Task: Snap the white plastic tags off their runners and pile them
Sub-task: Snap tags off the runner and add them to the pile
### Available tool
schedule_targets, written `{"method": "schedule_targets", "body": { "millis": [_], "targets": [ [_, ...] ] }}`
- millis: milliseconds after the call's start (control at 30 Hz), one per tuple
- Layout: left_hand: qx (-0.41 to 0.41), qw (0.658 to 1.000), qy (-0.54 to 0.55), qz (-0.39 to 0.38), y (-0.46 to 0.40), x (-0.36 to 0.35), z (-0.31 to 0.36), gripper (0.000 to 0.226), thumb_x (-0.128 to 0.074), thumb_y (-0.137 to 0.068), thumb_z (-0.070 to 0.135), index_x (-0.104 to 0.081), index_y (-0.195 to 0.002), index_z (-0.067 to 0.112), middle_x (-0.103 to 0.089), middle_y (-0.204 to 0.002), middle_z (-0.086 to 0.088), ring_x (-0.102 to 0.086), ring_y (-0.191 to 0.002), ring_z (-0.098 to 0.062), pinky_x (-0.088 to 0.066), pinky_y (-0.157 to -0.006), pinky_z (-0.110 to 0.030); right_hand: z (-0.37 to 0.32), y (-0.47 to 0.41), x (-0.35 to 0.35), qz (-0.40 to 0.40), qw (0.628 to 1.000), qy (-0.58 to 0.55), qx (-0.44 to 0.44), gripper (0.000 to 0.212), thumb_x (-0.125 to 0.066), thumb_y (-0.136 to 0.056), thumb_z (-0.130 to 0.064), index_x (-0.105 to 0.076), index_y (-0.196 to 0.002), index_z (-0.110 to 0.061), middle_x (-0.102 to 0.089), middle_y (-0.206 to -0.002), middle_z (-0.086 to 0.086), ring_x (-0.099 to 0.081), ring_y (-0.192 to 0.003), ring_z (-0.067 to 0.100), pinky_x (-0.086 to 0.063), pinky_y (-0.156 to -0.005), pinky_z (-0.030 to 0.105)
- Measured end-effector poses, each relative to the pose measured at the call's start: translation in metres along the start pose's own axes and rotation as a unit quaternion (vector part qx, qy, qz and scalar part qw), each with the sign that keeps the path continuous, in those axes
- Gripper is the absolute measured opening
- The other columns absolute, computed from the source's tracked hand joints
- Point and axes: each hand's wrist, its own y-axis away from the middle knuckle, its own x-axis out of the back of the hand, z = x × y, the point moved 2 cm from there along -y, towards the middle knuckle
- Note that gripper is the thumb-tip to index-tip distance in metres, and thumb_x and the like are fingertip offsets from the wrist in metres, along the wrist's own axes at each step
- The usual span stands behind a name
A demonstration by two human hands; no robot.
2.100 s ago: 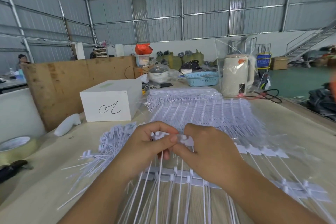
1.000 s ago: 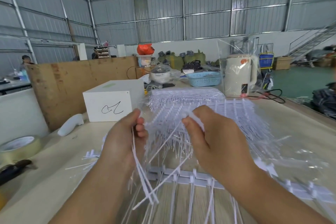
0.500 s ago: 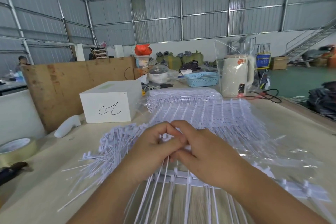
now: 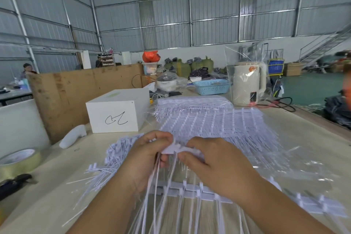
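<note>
My left hand [image 4: 146,159] and my right hand [image 4: 218,165] meet over the table's middle, both pinching the heads of white tags on one runner [image 4: 178,150]. The tags' thin tails [image 4: 167,195] hang down toward me between my wrists. A second white runner [image 4: 190,192] lies flat under my hands. Just left of my left hand is a loose pile of snapped-off tags [image 4: 115,156]. Behind my hands, a big stack of unbroken tag sheets [image 4: 218,125] spreads out on clear plastic.
A white box [image 4: 115,116] stands at the back left, with a white tool [image 4: 73,138] beside it. A tape roll [image 4: 19,161] and black pliers [image 4: 13,182] lie at the left edge. A bagged kettle [image 4: 247,83] and blue basket [image 4: 211,86] stand behind.
A second ago my hands were raised and apart, the left holding a bunch of loose tags. They came back down together onto the runner and now pinch tag heads, slightly spread.
</note>
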Motion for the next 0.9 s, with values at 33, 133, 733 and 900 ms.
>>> {"method": "schedule_targets", "body": {
  "millis": [33, 133, 733, 900],
  "targets": [
    [-0.019, 1.000, -0.014, 0.021, -0.002, 0.004, 0.001, 0.023, -0.064, -0.084, 0.002, -0.072, -0.069, 0.016, -0.052, -0.051, -0.006, -0.042, -0.039, -0.013, -0.037, -0.041, -0.019, 0.001, 0.000, 0.001, -0.008, 1.000, 0.000, -0.008, 0.035, -0.044, -0.092, -0.059, -0.056, -0.090, -0.026, -0.053, -0.069, -0.008, -0.051, -0.063, 0.008, -0.037, -0.056, 0.023],
    [-0.059, 0.995, -0.078, -0.002, -0.001, 0.004, 0.005, 0.018, -0.068, -0.083, 0.005, -0.071, -0.071, 0.017, -0.056, -0.054, -0.004, -0.046, -0.042, -0.015, -0.039, -0.042, -0.022, 0.002, -0.002, 0.001, -0.034, 0.999, -0.011, -0.018, 0.034, -0.050, -0.092, -0.054, -0.045, -0.073, -0.026, -0.049, -0.064, -0.007, -0.047, -0.058, 0.006, -0.032, -0.051, 0.022],
    [-0.095, 0.985, -0.129, -0.064, 0.008, -0.014, 0.003, 0.010, -0.069, -0.070, 0.033, -0.071, -0.066, 0.024, -0.057, -0.051, 0.003, -0.048, -0.043, -0.006, -0.035, -0.041, -0.015, 0.006, -0.002, 0.004, -0.066, 0.996, -0.065, -0.003, 0.031, -0.057, -0.092, -0.044, -0.046, -0.067, -0.031, -0.048, -0.058, -0.008, -0.047, -0.052, 0.007, -0.035, -0.052, 0.027],
    [-0.141, 0.987, -0.011, 0.073, 0.011, -0.023, 0.002, 0.025, -0.066, -0.087, 0.018, -0.068, -0.063, 0.025, -0.051, -0.047, 0.004, -0.043, -0.039, -0.005, -0.033, -0.038, -0.016, -0.008, -0.002, 0.003, 0.056, 0.996, -0.066, 0.003, 0.031, -0.047, -0.095, -0.046, -0.041, -0.071, -0.026, -0.046, -0.058, -0.007, -0.048, -0.057, 0.014, -0.036, -0.054, 0.033]
  ]
}}
